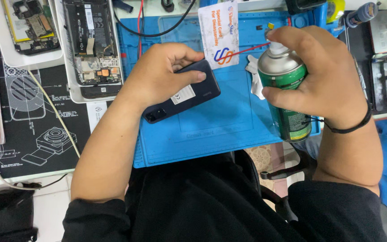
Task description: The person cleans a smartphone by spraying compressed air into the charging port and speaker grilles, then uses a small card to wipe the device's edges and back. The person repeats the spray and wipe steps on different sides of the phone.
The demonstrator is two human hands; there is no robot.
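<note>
Glossy metal spray can, matt dark plastic phone, matt blue rubbery mat

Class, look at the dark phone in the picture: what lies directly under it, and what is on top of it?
Under the dark phone lies the blue work mat. On top rests the left hand, covering its upper edge; a white plastic card stands at that edge, its lower end near the fingers.

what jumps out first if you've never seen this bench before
The green spray can with its thin red straw, gripped in the right hand at centre right, draws the eye first. Next comes the dark phone, back up on the blue work mat, held by the left hand with a white plastic card wedged at its edge. Two opened phones with bare circuit boards lie in white trays at upper left.
</note>
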